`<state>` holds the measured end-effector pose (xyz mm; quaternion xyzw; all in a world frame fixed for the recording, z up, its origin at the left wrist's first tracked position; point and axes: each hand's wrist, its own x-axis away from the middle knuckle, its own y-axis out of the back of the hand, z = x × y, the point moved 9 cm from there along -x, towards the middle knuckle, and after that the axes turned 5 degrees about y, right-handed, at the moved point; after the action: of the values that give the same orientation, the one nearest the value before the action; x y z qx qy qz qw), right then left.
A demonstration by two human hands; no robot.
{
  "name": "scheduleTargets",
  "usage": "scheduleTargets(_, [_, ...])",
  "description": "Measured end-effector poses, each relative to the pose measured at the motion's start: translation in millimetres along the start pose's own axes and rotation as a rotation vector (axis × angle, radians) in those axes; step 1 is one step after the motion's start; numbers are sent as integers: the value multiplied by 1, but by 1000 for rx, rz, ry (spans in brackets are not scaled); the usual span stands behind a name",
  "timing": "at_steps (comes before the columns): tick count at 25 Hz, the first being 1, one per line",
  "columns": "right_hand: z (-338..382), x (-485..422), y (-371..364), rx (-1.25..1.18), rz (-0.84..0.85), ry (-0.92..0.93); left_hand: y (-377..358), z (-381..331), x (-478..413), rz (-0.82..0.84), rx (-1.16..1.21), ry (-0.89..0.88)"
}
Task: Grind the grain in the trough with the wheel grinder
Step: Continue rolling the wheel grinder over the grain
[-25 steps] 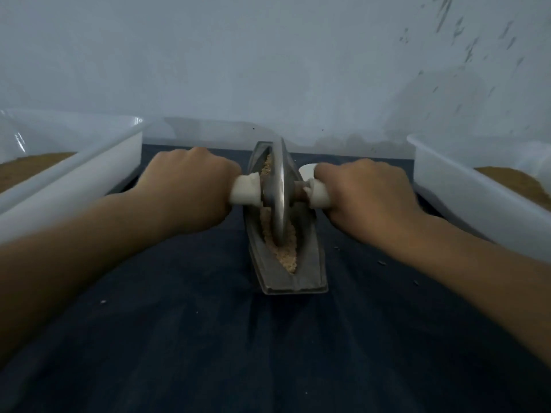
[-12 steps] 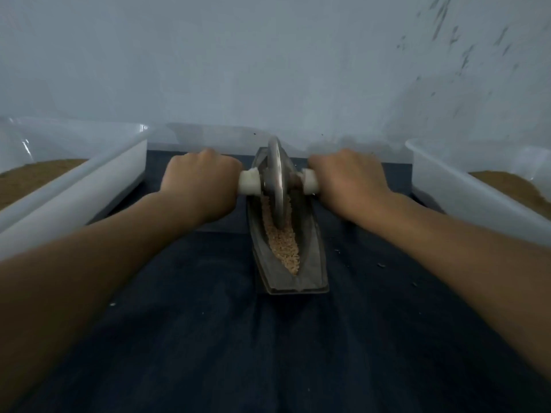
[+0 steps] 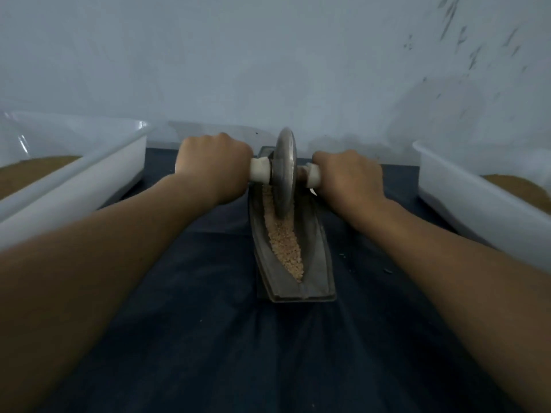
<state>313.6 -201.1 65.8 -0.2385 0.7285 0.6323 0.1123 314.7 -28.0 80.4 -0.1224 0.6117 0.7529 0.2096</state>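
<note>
Trough (image 3: 313, 248) lies lengthwise on the dark cloth (image 3: 208, 338), narrow end toward the wall (image 3: 268, 55). Grain (image 3: 286, 248) fills its groove, pale and coarse, most visible in the near half. Wheel (image 3: 285, 174) stands upright in the far half of the groove, its rim down in the grain. Left hand (image 3: 213, 168) is curled around the white left handle (image 3: 260, 170); right hand (image 3: 348, 177) is curled around the right handle (image 3: 313, 175). White left bin (image 3: 89, 174) and right bin (image 3: 465, 198) flank the cloth, each holding brown material.
</note>
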Motion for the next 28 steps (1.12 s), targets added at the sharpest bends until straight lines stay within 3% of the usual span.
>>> scheduleTargets(2, [4, 19, 15, 29, -38, 64, 5, 2, 18, -2, 10, -23])
scheduleTargets(7, [8, 87, 62, 65, -323, 241, 29, 14, 84, -283, 23, -143])
scheduleTargets(10, [8, 65, 41, 89, -306, 159, 12, 9, 61, -208, -10, -64])
scheduleTargets(13, [4, 15, 14, 52, -100, 25, 4, -1, 17, -151, 18, -2])
scheduleTargets(15, [3, 7, 11, 49, -53, 24, 3, -2, 10, -88, 42, 21])
scheduleTargets(21, [19, 93, 66, 89, -314, 344, 23, 17, 85, -286, 84, -128])
scheduleTargets(24, [13, 69, 50, 91, -312, 250, 12, 10, 66, -220, 2, -109])
scheduleTargets(28, [-3, 2, 2, -26, -56, -31, 2, -6, -2, -87, -38, 11])
